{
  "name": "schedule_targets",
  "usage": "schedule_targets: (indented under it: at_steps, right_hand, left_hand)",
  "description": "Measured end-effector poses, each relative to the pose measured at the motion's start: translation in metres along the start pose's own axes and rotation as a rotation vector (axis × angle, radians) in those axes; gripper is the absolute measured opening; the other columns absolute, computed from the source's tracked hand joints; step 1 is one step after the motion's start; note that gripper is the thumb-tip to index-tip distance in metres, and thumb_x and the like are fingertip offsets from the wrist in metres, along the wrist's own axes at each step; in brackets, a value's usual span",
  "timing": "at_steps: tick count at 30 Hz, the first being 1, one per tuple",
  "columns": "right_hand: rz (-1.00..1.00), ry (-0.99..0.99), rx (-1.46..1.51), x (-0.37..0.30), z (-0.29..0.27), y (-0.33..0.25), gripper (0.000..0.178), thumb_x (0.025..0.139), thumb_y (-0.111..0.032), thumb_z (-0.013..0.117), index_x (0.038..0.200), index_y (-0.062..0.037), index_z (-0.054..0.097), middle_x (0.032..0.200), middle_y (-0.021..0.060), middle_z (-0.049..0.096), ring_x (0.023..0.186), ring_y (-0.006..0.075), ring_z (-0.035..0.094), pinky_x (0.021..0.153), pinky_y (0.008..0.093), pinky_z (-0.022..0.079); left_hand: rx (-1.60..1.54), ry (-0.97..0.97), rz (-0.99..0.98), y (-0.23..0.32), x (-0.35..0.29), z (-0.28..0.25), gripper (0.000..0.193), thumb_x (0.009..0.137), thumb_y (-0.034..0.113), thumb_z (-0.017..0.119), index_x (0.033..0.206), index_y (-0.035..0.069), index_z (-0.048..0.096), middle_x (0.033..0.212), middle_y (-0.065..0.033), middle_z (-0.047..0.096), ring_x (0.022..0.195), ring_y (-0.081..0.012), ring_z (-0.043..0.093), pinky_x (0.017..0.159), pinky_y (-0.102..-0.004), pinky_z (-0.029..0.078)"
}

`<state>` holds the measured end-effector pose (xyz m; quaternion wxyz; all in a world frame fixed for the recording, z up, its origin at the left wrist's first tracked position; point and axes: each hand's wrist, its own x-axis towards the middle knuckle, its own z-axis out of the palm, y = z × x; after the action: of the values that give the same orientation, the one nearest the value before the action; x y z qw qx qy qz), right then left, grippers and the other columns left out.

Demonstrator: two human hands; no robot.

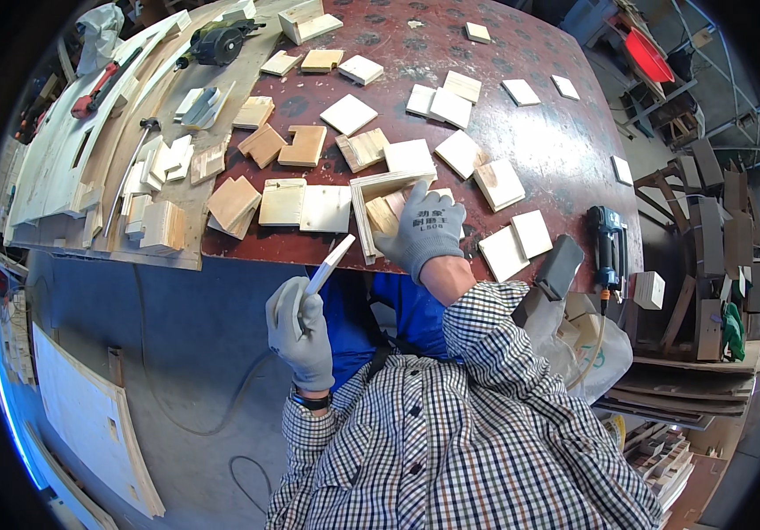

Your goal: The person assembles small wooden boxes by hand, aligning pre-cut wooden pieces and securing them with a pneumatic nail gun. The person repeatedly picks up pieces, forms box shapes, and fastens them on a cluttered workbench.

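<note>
My left hand, in a grey work glove, is closed around a thin, pale strip of wood. It holds the strip tilted up, just off the table's front edge. My right hand, gloved the same way, lies over a small wooden frame at the table's front. Its thumb and index finger are spread apart, and its palm hides part of the frame. Wooden pieces show inside the frame beside the thumb. A square wooden block lies against the frame's far side.
Several square wooden blocks are scattered over the dark red table. A black air tool with a hose and a dark grey box-shaped object lie at the front right. Wood offcuts, a hammer and a power tool sit at left.
</note>
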<state>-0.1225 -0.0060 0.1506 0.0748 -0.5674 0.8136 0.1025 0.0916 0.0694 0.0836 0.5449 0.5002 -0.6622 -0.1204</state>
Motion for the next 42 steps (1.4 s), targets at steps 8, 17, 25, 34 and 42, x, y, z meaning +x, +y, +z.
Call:
schedule_targets:
  at_steps: [8, 17, 25, 34, 42]
  right_hand:
    - [0.019, -0.016, 0.031, 0.0, 0.002, 0.006, 0.107, 0.077, -0.067, 0.077, 0.146, 0.0085, 0.044, 0.119, 0.0197, 0.066, 0.112, 0.0316, 0.066, 0.098, 0.0501, 0.047]
    - [0.027, -0.031, 0.01, 0.001, -0.004, 0.001, 0.113, 0.082, -0.07, 0.072, 0.152, 0.0114, 0.038, 0.122, 0.0201, 0.067, 0.112, 0.0304, 0.066, 0.099, 0.0481, 0.047]
    - [0.007, -0.12, -0.009, 0.0, -0.01, 0.003, 0.116, 0.084, -0.07, 0.073, 0.156, 0.0115, 0.033, 0.133, 0.0236, 0.061, 0.127, 0.0341, 0.06, 0.105, 0.0494, 0.046]
    - [0.0, -0.117, -0.013, 0.0, -0.008, 0.003, 0.118, 0.084, -0.071, 0.072, 0.157, 0.0126, 0.031, 0.133, 0.0239, 0.062, 0.126, 0.0344, 0.061, 0.104, 0.0489, 0.047]
    - [0.0, -0.092, -0.023, -0.002, -0.009, 0.002, 0.109, 0.087, -0.07, 0.07, 0.153, 0.0097, 0.037, 0.127, 0.0204, 0.064, 0.116, 0.0313, 0.065, 0.102, 0.0482, 0.046]
  left_hand:
    - [0.005, -0.004, 0.0, 0.002, 0.001, 0.0, 0.024, 0.106, 0.013, 0.067, 0.125, -0.003, 0.069, 0.116, -0.0152, 0.069, 0.088, -0.0198, 0.069, 0.07, -0.0308, 0.062]
    - [-0.034, 0.014, -0.095, 0.009, 0.0, 0.0, 0.027, 0.102, 0.02, 0.074, 0.118, -0.001, 0.072, 0.113, -0.015, 0.073, 0.099, -0.0303, 0.072, 0.083, -0.0392, 0.06]
    - [0.005, -0.02, -0.018, 0.0, -0.003, 0.002, 0.027, 0.106, 0.016, 0.068, 0.125, -0.002, 0.069, 0.117, -0.0156, 0.069, 0.093, -0.0226, 0.068, 0.073, -0.0324, 0.06]
    - [-0.02, -0.001, -0.12, 0.006, -0.003, 0.002, 0.025, 0.104, 0.02, 0.072, 0.118, -0.001, 0.072, 0.112, -0.0147, 0.073, 0.099, -0.0303, 0.072, 0.082, -0.0388, 0.061]
    - [0.007, 0.002, -0.079, 0.005, -0.003, 0.001, 0.026, 0.104, 0.019, 0.071, 0.12, -0.001, 0.071, 0.114, -0.015, 0.071, 0.096, -0.0278, 0.071, 0.08, -0.037, 0.061]
